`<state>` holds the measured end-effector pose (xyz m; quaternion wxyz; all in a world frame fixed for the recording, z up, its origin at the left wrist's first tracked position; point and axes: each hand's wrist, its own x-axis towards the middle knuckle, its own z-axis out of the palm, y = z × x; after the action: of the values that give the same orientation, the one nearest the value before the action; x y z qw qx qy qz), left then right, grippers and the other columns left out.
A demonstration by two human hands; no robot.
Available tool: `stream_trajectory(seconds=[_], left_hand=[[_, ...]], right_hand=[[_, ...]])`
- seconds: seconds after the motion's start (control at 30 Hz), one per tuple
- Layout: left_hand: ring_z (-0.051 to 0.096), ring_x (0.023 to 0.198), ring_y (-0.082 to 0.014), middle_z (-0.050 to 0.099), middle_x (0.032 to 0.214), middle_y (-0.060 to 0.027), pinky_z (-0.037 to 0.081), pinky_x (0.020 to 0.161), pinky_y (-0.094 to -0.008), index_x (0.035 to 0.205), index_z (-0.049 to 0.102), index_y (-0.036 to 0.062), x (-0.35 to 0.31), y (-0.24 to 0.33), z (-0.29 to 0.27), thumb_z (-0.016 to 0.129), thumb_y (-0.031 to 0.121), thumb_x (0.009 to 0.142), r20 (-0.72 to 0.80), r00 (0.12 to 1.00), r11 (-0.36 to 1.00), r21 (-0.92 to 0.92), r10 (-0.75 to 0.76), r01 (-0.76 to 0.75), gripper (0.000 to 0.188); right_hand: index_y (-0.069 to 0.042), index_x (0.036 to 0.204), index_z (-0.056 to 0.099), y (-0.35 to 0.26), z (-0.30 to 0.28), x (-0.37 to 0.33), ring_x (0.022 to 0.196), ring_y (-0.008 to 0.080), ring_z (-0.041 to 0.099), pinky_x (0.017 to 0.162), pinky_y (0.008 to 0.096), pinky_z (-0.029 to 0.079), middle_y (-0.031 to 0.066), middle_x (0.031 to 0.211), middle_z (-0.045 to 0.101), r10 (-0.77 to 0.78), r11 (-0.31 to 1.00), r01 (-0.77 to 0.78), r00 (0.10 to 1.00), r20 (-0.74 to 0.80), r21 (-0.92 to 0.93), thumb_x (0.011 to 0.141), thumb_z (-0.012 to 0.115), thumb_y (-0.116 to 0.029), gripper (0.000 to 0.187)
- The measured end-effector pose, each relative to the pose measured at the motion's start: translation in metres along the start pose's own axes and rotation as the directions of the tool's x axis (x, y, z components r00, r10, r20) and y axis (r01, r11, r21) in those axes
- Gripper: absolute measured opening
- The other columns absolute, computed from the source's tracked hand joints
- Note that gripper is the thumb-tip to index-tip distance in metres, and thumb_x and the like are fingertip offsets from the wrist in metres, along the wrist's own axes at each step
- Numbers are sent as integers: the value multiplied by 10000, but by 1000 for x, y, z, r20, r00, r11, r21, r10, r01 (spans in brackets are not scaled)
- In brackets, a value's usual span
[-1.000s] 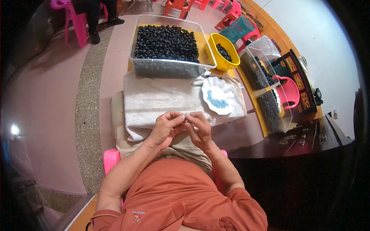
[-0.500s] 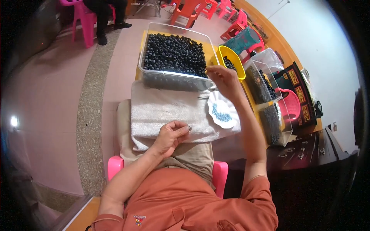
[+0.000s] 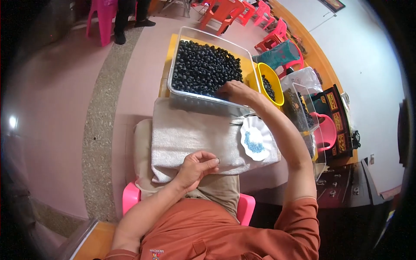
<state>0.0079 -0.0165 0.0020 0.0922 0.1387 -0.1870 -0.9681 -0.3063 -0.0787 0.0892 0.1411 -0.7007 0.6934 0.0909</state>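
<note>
My left hand [image 3: 197,170] is held over the near part of the white towel on my lap, thumb and forefinger pinching a small dark ring-shaped piece [image 3: 218,160]. Across the near right corner of a clear plastic bin [image 3: 208,99], my right hand [image 3: 237,92] dips in, its fingers bent together. Its fingertips are down among many small black bead-like pieces [image 3: 203,65]; what they hold is hidden. A white scalloped dish [image 3: 262,130] with tiny blue beads [image 3: 254,144] rests on the towel [image 3: 190,134], below my right forearm.
A yellow tub [image 3: 278,97] with more black pieces stands right of the bin. Further right are clear boxes [image 3: 299,104] and a pink chair [image 3: 326,130]. Red and pink chairs [image 3: 221,13] stand at the back. A person's legs [image 3: 123,24] show at far left.
My right hand has moved from the bin's right rim down and left into the black pieces. My left hand still pinches the small ring. The whole view has shifted a little.
</note>
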Motion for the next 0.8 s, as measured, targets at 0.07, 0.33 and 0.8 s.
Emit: stream_trajectory(seconds=[0.07,0.33,0.8], left_hand=[[654,791,-151,658,894,-56,575,743,-286,939,622,40,0,-2,1,684,37,861,-2,1000,1000,-6,-11,11,99],[637,794,-131,644,897,-39,562,741,-264,939,618,40,-1,-5,3,694,27,849,-19,999,999,22,-27,27,118],[613,800,-107,646,898,-35,545,736,-256,925,626,42,-1,-6,2,724,62,836,-22,999,999,22,-44,45,134]], right_hand=[[-116,971,731,-1,3,-1,851,311,663,758,393,513,131,890,699,-15,1000,16,994,-106,3,841,603,-100,184],[-55,888,719,-5,0,8,851,363,654,745,432,519,190,862,683,48,996,-50,998,33,80,742,646,-144,187],[-57,872,738,4,6,11,786,307,676,712,393,527,171,839,700,-13,973,2,999,47,230,660,622,-72,243]])
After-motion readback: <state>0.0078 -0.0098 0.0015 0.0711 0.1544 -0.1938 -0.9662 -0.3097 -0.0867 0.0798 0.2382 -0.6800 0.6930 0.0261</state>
